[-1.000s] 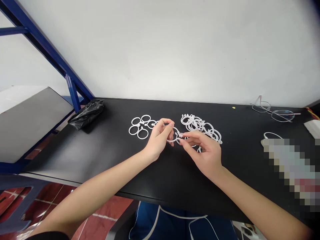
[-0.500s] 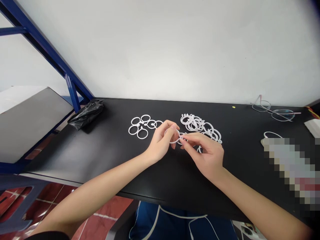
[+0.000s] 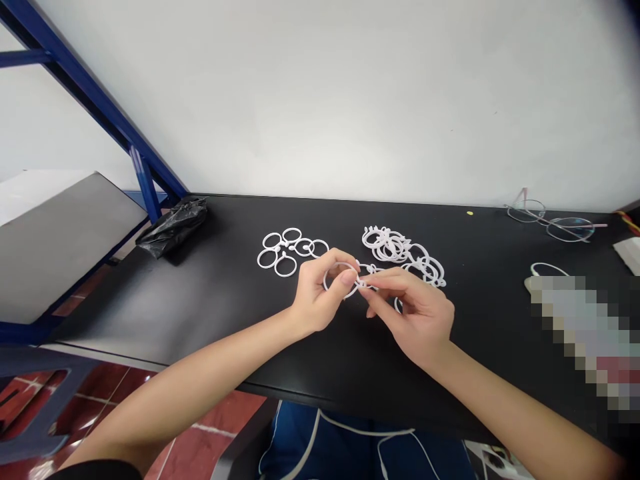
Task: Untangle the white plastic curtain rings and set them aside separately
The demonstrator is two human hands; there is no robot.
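Observation:
Above the black table, my left hand pinches a white plastic curtain ring between thumb and fingers. My right hand is closed, with its thumb and index fingertips at the small eyelet where the ring meets my left fingertips. What else the right fingertips grip is partly hidden. Behind my right hand lies a tangled pile of similar white rings, some of them partly covered by that hand. Left of my left hand, several rings lie flat with their eyelets close together.
A crumpled black plastic bag lies at the table's left end. Eyeglasses rest at the back right, with a pixelated object in front of them. A blue metal frame rises at the left. A white cable hangs below the front edge.
Both hands have moved slightly toward me, still together. The held ring has turned to face the camera more and shows more fully in my left hand.

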